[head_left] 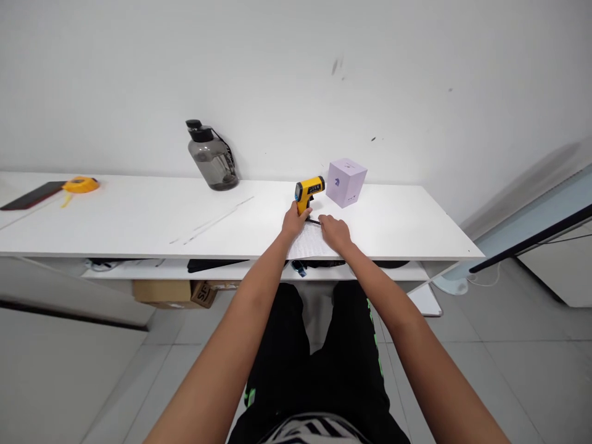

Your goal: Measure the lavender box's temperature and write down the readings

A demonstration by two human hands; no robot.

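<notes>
My left hand (295,220) is wrapped round the grip of a yellow and black infrared thermometer gun (311,190), which stands upright over the white tabletop. Close to its lower end, my right hand (335,232) has its fingers closed on a thin dark stick (313,221); it reaches left to the foot of the grip, and whether they touch I cannot tell. A printed white sheet of paper (309,242) lies beneath both hands, partly covered by them. Just behind and to the right of the thermometer sits a lilac cube-shaped box (346,183).
A grey see-through water bottle (213,158) with a black lid stands against the wall. At the far left lie an orange tape measure (81,184) and a dark flat object (33,195). Under the tabletop, a shelf (171,270) holds several items above a cardboard box (161,291).
</notes>
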